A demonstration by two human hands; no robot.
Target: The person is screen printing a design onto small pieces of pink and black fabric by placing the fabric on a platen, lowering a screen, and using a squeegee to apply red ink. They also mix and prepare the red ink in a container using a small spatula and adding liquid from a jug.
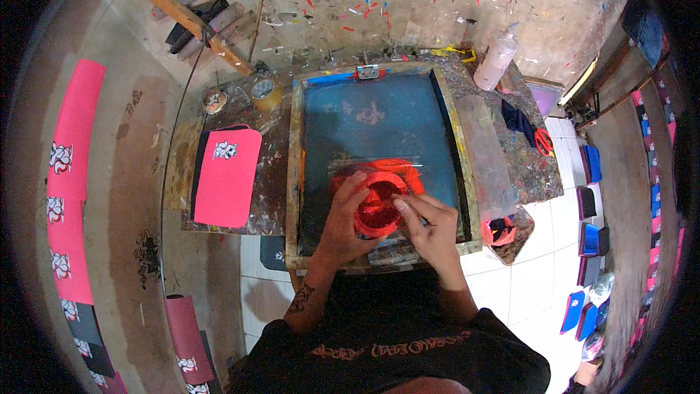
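Observation:
My left hand [341, 225] is wrapped round the side of a small round red tub [373, 229] with wet red ink inside. My right hand [435, 228] has its thumb and fingers pinched together at the tub's right rim; whatever is between them is too small or hidden to make out. Beneath the tub lies a screen-printing frame [294, 197] with wooden sides and blue mesh [379, 128]. Red ink [413, 175] is spread on the mesh behind the tub, where a thin, shiny straight edge also shows. A faint pale figure marks the mesh's far part.
A pink panel [226, 193] with a printed cartoon figure lies left of the frame. Behind it are a tape roll [266, 93] and a small round container [215, 101]. To the right are a bottle [497, 62], dark cloth [516, 118] and red-handled scissors [543, 141]. A hinge clamp [369, 71] holds the frame's far edge.

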